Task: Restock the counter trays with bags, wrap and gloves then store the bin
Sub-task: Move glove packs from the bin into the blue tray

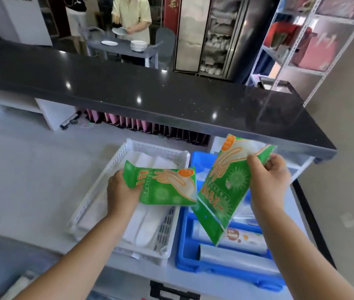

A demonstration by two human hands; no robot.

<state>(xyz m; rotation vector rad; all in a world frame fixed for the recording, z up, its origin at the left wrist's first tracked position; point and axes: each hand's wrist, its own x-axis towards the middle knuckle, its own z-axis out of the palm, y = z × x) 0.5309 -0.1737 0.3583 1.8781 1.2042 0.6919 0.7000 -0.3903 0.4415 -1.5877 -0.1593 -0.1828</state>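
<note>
My left hand (121, 191) grips a green glove packet (167, 187) by its left end, holding it flat over the white perforated tray (171, 241). White folded bags (143, 226) lie in that tray. My right hand (268, 173) pinches a second green glove packet (225, 187) by its upper right edge. That packet hangs tilted over the blue tray (184, 254). In the blue tray lie a roll of wrap (245, 238) and clear plastic bags (232, 256).
Both trays rest on a white lower counter (31, 180). A black raised countertop (150, 94) runs across behind them, with pink folders (128, 122) underneath. Beyond it a person (132, 16) handles plates at a grey table. A metal shelf rack (314, 40) stands at right.
</note>
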